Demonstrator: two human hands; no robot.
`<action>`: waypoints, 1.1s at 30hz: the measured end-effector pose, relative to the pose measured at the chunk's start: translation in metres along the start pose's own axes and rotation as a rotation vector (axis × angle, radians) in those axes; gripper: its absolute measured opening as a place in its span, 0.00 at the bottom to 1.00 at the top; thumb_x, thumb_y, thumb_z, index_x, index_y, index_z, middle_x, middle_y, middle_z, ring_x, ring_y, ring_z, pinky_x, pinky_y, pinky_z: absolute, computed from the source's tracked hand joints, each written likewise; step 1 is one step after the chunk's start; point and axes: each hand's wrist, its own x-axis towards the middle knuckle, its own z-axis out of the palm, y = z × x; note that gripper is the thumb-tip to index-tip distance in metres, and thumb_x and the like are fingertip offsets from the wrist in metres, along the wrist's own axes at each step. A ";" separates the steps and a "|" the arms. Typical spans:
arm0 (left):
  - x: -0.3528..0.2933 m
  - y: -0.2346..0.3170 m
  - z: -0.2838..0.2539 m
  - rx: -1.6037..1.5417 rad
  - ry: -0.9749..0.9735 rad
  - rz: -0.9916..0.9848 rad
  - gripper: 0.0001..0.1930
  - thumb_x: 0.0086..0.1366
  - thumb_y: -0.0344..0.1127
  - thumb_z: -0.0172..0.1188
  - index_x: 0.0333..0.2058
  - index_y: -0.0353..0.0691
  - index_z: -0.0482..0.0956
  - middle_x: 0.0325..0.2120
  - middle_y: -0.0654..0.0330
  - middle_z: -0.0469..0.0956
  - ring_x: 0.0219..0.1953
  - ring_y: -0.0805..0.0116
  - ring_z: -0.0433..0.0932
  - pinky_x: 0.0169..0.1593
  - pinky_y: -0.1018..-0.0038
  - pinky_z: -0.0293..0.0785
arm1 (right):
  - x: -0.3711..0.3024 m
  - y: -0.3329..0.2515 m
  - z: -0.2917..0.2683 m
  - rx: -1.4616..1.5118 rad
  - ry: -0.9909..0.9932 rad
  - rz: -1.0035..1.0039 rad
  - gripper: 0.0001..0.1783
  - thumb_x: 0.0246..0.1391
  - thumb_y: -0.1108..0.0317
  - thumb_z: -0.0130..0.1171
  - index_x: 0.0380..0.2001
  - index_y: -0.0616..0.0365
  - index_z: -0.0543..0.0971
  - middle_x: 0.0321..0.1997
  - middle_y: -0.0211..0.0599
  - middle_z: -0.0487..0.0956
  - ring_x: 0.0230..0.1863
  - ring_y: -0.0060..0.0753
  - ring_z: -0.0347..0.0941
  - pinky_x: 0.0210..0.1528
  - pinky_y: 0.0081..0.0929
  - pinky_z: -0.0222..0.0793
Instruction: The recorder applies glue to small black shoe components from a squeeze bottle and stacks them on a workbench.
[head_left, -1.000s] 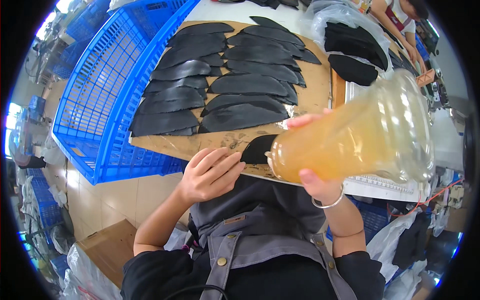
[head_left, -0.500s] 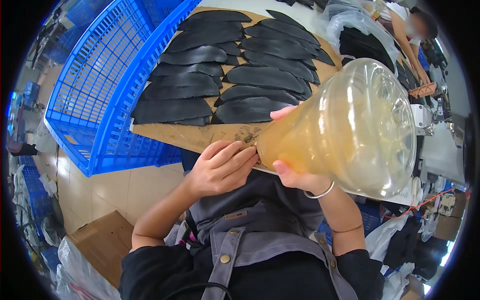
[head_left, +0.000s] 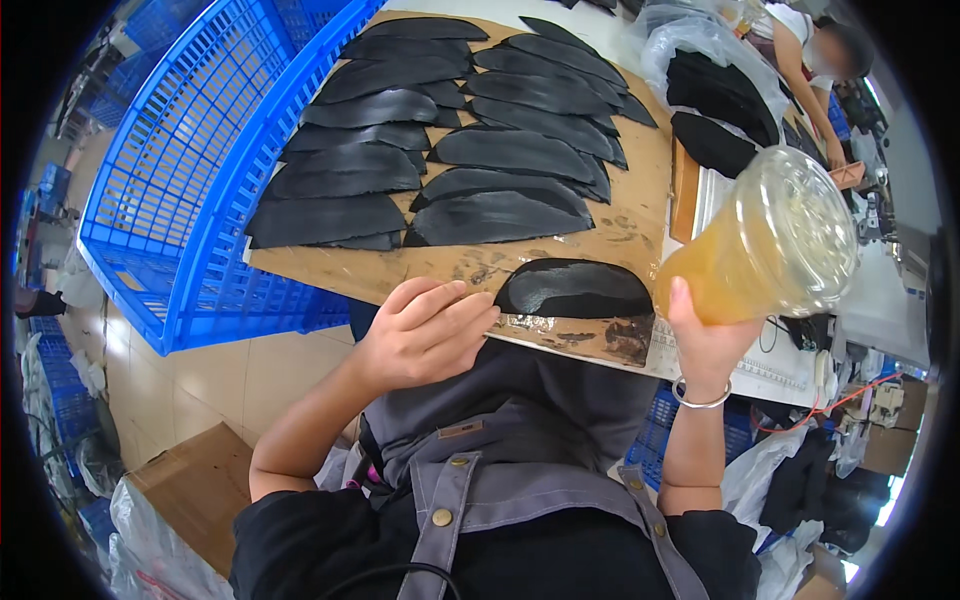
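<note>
Nearest the camera is the person's own grey apron (head_left: 520, 480) over a dark top. The left hand (head_left: 425, 335) lies loosely curled at the near edge of the surface (head_left: 640, 215), fingers bent and close together, holding nothing; its fingertips rest on the stained board just left of a single black curved piece (head_left: 575, 288), close to it but, as far as the view shows, not quite touching. The right hand (head_left: 705, 340), with a metal bangle (head_left: 700, 398) at the wrist, is wrapped around the lower end of a clear plastic cup (head_left: 765, 240), thumb up along its side. The cup is lifted off the surface and tilted, its domed lid turned toward the camera, and it holds an amber drink.

Beyond the single piece, many more black curved pieces (head_left: 450, 150) lie in overlapping rows across the brown board. To the left of the surface stands a blue plastic crate (head_left: 190, 200). Farther back on the right, a clear plastic bag (head_left: 700, 60) holds more black pieces, and behind it another person's arm (head_left: 800, 70) reaches over the far end.
</note>
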 end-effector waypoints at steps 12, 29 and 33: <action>-0.026 -0.008 0.001 -0.063 -0.083 -0.047 0.17 0.43 0.31 0.63 0.36 0.42 0.81 0.40 0.64 0.77 0.43 0.66 0.74 0.45 0.69 0.70 | -0.006 -0.016 0.079 0.245 -0.309 -0.311 0.39 0.37 0.67 0.71 0.53 0.65 0.65 0.51 0.42 0.72 0.49 0.41 0.71 0.52 0.30 0.66; 0.089 0.037 0.002 -0.049 -0.160 -0.069 0.18 0.44 0.40 0.67 0.34 0.39 0.77 0.36 0.60 0.74 0.40 0.62 0.71 0.46 0.66 0.64 | -0.019 0.058 -0.059 0.565 0.394 -0.053 0.35 0.52 0.53 0.51 0.59 0.60 0.59 0.52 0.48 0.69 0.54 0.46 0.67 0.57 0.45 0.63; 0.121 0.036 0.028 -0.155 -0.378 -0.094 0.25 0.47 0.42 0.66 0.43 0.37 0.73 0.41 0.57 0.73 0.42 0.59 0.70 0.50 0.65 0.62 | -0.027 0.058 -0.059 1.012 0.263 0.146 0.37 0.53 0.47 0.48 0.61 0.55 0.57 0.53 0.47 0.68 0.55 0.47 0.65 0.58 0.50 0.61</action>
